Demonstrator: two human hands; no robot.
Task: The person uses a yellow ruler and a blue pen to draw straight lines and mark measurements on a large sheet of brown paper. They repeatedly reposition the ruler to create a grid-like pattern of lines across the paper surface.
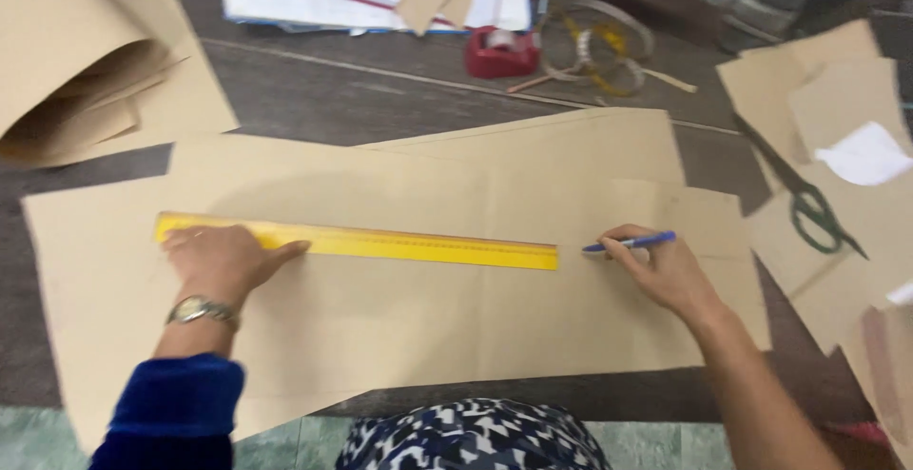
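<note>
Ruler (pixel 380 242), long and yellow, lay flat across a big sheet of brown paper (pixel 399 318), running from the left part of the sheet toward its middle and tilted slightly down to the right. Its right end stopped just short of the pen tip, while its left end sat under the left hand (pixel 221 259). That hand pressed palm-down on the ruler with fingers spread flat and the thumb stretched along the lower edge, holding nothing in a closed grasp; a metal wristwatch (pixel 200 310) and a blue sleeve (pixel 176 403) showed behind it. The right hand (pixel 661 270) came in from the lower right, forearm angled up and left, fingers closed around a blue pen (pixel 632 242) whose tip touched the paper just beside the ruler's end.

Bare paper stretched below the ruler down to the sheet's near edge, and more lay above it, where further brown sheets overlapped. To the right, the sheet's edge gave way to dark floor, then smaller brown pieces bearing green-handled scissors (pixel 808 204) (well apart from the pen hand). Farther up lay a red tape dispenser (pixel 499 51), a coiled measuring tape (pixel 594 51) and a rolled brown paper (pixel 76 70) at upper left.
</note>
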